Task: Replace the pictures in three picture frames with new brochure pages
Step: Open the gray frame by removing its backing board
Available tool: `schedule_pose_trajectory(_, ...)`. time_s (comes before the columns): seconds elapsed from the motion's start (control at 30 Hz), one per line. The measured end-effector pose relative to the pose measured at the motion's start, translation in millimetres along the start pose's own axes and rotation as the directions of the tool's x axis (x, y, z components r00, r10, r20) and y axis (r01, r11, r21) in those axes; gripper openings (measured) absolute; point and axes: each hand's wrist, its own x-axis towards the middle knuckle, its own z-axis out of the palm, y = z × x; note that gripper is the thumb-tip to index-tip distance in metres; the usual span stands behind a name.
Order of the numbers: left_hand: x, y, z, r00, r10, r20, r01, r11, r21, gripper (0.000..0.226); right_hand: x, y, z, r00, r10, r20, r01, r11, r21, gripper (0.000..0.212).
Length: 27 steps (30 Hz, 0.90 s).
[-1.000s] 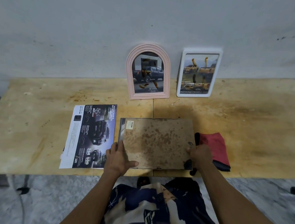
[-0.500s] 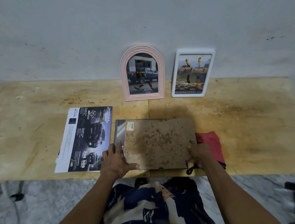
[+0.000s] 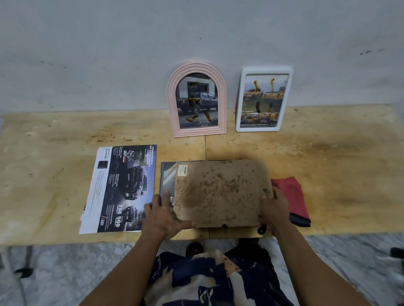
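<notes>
A stained brown backing board (image 3: 219,193) lies over a face-down picture frame at the table's near edge, with a strip of a brochure page (image 3: 167,176) showing at its left. My left hand (image 3: 164,213) presses flat on the board's left lower corner. At the right edge, my right hand (image 3: 275,208) grips the board. A car brochure page (image 3: 122,187) lies flat to the left. A pink arched frame (image 3: 197,101) and a white rectangular frame (image 3: 263,99) lean on the wall, each showing a truck picture.
A folded red cloth (image 3: 293,197) lies right of the board, partly under my right hand. The wooden table (image 3: 341,170) is stained. A grey wall rises behind it. Patterned clothing fills the bottom of the view.
The board has shifted slightly and looks blurred from motion under both hands. The camera has tilted a little, so everything sits lower in the view.
</notes>
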Motion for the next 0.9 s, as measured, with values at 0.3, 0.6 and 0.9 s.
schedule_pose_trajectory(0.3, -3.8, 5.6, -1.0, 1.0, -0.02, 0.0, 0.02, 0.999, 0.038, 0.138, -3.3, -3.4, 13.7, 0.967, 0.114, -0.229, -0.103, 0.993, 0.058, 0.028)
schedule_pose_trajectory(0.6, -0.9, 4.6, -0.6, 1.0, -0.011, 0.02, 0.009, 0.993, 0.12, 0.143, 8.2, 4.1, 1.1, 0.972, 0.095, -0.213, -0.083, 0.995, 0.063, 0.026)
schedule_pose_trajectory(0.9, 3.5, 6.2, 1.1, 1.0, -0.027, 0.013, 0.025, 0.992, 0.124, 0.142, 9.5, 7.2, -15.5, 0.994, 0.051, -0.099, -0.051, 0.999, 0.003, 0.05)
